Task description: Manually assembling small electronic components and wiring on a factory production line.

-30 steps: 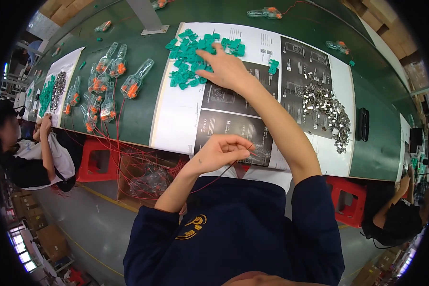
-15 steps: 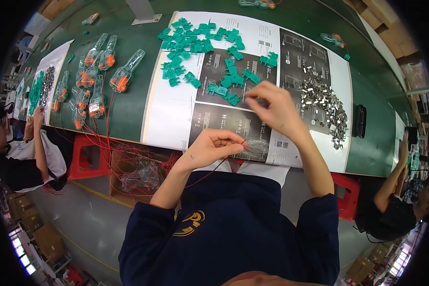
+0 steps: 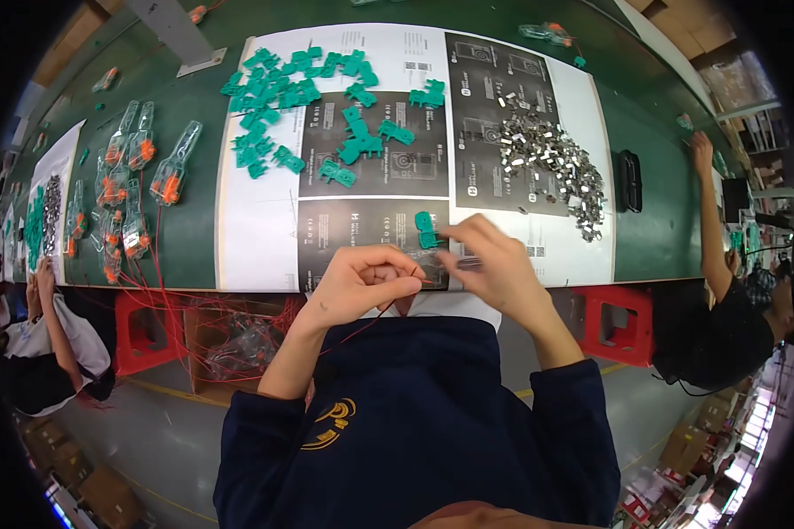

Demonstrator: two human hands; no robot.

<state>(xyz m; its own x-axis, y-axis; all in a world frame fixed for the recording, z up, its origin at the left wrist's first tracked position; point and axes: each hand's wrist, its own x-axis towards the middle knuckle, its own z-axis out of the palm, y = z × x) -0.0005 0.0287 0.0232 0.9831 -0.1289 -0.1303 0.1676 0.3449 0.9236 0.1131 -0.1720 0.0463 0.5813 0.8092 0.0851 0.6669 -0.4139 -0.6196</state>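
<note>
My left hand point(image 3: 366, 280) is closed in a pinch on a thin red wire point(image 3: 386, 309), which runs down from the fingers over my dark shirt. My right hand point(image 3: 494, 271) is close beside it, slightly blurred, with thumb and index finger apart. A green plastic piece point(image 3: 427, 231) is at the right index fingertip; whether the fingers grip it or only touch it is unclear. Farther off lie a heap of similar green pieces point(image 3: 273, 97) and, to the right, a heap of small silvery metal parts point(image 3: 551, 163).
A printed sheet point(image 3: 260, 220) covers the green table point(image 3: 194, 97). Clear plastic housings with orange parts point(image 3: 175, 167) lie at left, trailing red wires. A black case point(image 3: 629, 181) lies at right. Below the edge are a wire-filled cardboard box point(image 3: 198, 353) and red stools point(image 3: 622, 326). Other people work on both sides.
The view has shifted, so the table appears farther left. My right hand has come back from the green pieces toward my left hand, and a green piece now shows at its fingertips.
</note>
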